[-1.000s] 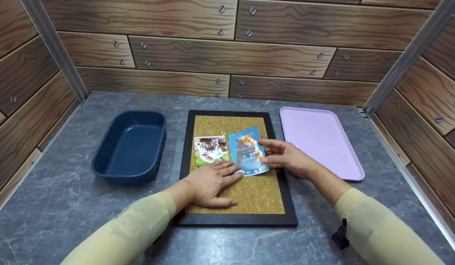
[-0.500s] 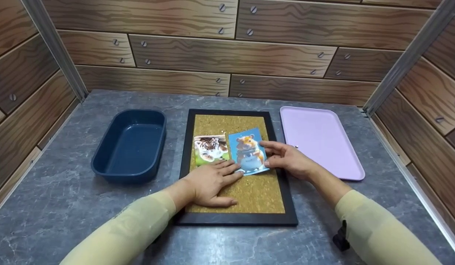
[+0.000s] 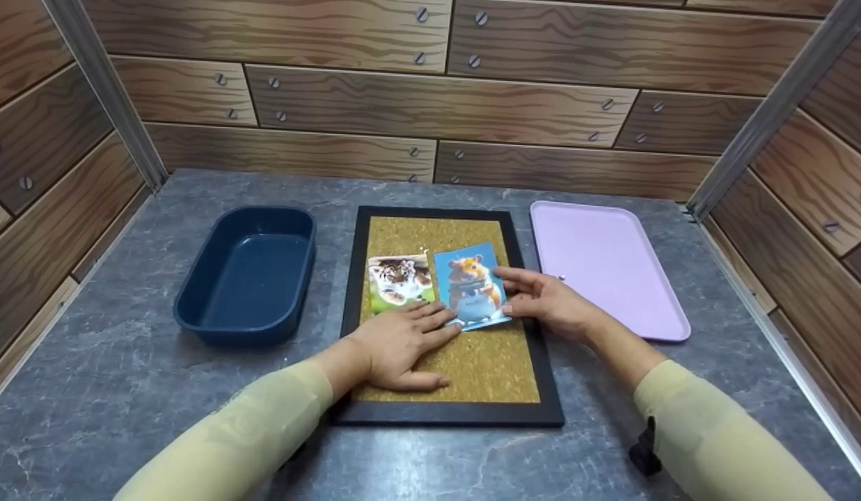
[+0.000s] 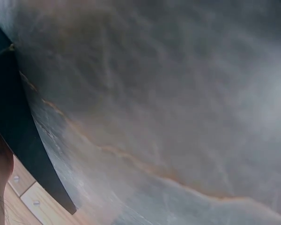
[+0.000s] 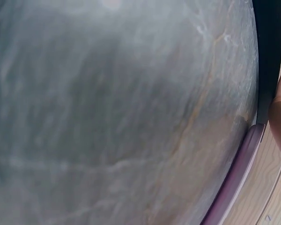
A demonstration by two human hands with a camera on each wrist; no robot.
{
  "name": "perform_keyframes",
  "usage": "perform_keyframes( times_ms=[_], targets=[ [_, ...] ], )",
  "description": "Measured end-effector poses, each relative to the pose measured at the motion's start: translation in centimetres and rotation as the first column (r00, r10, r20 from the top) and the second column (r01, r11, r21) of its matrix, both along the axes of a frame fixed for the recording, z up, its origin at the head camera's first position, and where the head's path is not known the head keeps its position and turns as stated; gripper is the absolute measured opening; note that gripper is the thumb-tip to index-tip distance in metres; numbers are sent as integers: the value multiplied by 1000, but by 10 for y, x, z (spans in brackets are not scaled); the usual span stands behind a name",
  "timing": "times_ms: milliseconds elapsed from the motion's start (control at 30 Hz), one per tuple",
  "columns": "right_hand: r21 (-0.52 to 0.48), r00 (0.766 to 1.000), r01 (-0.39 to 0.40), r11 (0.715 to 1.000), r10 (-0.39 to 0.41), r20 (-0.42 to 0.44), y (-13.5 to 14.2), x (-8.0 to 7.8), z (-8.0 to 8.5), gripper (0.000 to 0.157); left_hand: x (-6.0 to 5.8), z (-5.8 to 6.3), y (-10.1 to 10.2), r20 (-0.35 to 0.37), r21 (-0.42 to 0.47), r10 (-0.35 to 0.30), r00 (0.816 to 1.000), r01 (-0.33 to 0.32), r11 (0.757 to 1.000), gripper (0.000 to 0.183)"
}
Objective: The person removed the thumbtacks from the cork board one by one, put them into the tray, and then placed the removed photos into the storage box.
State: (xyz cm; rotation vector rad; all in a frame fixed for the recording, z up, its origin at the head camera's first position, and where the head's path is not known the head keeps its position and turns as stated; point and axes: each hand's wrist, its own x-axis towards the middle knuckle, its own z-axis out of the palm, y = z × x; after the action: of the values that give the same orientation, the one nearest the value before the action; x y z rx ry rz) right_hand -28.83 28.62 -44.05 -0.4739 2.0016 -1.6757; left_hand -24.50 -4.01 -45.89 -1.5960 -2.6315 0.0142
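Left hand (image 3: pixel 406 348) lies wide and palm down, thumb splayed, its fingertips over the lower part of the tiger card (image 3: pixel 399 278) and at the near left corner of the hamster card (image 3: pixel 465 285). Right hand (image 3: pixel 548 299) has thumb and forefinger parted, their tips at the hamster card's right edge; whether they pinch it, I cannot tell. Beyond both hands stands the plank-patterned wall (image 3: pixel 430 90), and the grey table (image 3: pixel 96 376) spreads below them. The board (image 3: pixel 486 369), cork in a black frame, lies under the left hand, its right rim beneath the right hand. Apart from the left hand, to its left and a little farther off, stands the blue tub (image 3: pixel 242 334). The lilac tray (image 3: pixel 604 257) lies just beyond the right hand and to its right. On the cork, the hamster card lies between the hands, slightly turned; the tiger card lies just beyond the left hand, partly covered by its fingers, a narrow strip of cork separating the two cards
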Motion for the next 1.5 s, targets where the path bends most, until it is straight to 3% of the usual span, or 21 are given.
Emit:
perform_keyframes(
  times_ms=[400, 933, 1300, 1500],
  targets=[
    [42, 999, 28, 999, -26, -29, -3, -1, 0, 76, 4, 0, -3, -70, 16, 15, 997, -14, 1000, 88],
    [11, 999, 38, 999, -38, -13, -5, 1, 0, 78, 12, 6, -3, -163, 6, 17, 986, -16, 1000, 85],
    [-11, 997, 72, 997, -72, -25, -6, 4, 1, 76, 9, 28, -12, -230, 73, 13, 973, 4, 997, 86],
    [-28, 996, 92, 995, -92, -10, -7, 5, 3, 77, 6, 46, -26, -239, 81, 61, 969, -42, 996, 86]
  ],
)
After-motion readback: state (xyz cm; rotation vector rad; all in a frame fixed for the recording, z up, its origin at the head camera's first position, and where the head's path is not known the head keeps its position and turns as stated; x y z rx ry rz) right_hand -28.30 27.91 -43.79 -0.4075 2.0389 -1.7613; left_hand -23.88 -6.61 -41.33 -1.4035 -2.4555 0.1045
